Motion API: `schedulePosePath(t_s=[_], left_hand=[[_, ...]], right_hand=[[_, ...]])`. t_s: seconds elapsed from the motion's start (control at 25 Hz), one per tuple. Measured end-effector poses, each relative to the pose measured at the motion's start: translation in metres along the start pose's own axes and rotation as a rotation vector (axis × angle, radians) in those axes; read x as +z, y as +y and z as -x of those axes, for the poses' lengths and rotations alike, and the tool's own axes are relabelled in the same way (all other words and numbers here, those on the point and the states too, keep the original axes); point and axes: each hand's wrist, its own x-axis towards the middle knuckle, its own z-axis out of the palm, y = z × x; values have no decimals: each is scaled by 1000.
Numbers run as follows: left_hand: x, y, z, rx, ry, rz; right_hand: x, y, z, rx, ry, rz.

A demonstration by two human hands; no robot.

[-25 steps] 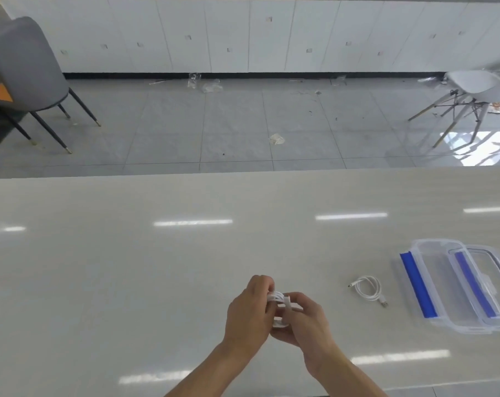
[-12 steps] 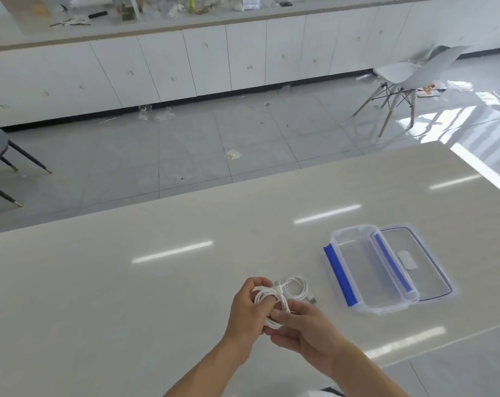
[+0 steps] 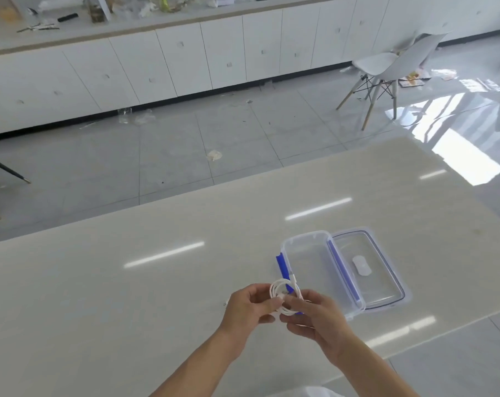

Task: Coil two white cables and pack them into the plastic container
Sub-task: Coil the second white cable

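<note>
Left fingers (image 3: 267, 303) and right fingers (image 3: 296, 303) pinch the same white cable (image 3: 281, 296) from opposite sides, both curled tight on it above the table (image 3: 128, 296). Cable is wound in a small round coil, a few loops, held off the surface between left hand (image 3: 248, 309) and right hand (image 3: 319, 318); one plug end sticks up from the coil toward the container (image 3: 309, 270). Only this one coil shows clearly; a second cable can't be told apart, may be hidden by the hands. Container sits just beyond and right of the hands, clear plastic, open, nothing visible inside, blue clip (image 3: 281, 267) on its near-left side, partly covered by coil and right hand. Lid (image 3: 366, 270) lies flat, touching the container's right side, clear with dark seal rim and a white oval patch in the middle; any writing on it too small to read. No readable labels or brands anywhere. Both forearms come in from bottom edge, bare. Table is pale, glossy, with ceiling-light reflections. Beyond it grey tiled floor with bits of litter (image 3: 214, 155), white chair (image 3: 392, 67) at upper right, dark chair legs (image 3: 5, 173) at left edge, white cabinets (image 3: 157, 67) along the far wall, cluttered counter (image 3: 99, 12) on top. Nothing lies between hands and container.
</note>
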Motion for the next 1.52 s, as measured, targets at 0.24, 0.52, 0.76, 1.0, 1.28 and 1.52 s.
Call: schedulePosePath(t_s=[0.24, 0.52, 0.76, 1.0, 1.28, 1.52], left_hand=[[24, 33, -60, 12, 42, -371], [67, 61, -128, 198, 18, -1101], [92, 44, -150, 277, -78, -1511], [103, 36, -164, 273, 10, -1643], [102, 31, -177, 372, -25, -1757], [100, 37, -171, 410, -66, -1833]], right_hand=[[-24, -18, -25, -7, 222, 103], [-42, -27, -75, 111, 438, -208], [-43, -12, -109, 191, 533, -403], [-38, -14, -130, 161, 594, -444], [-33, -12, -142, 120, 688, -464], [-36, -8, -135, 64, 576, -494]])
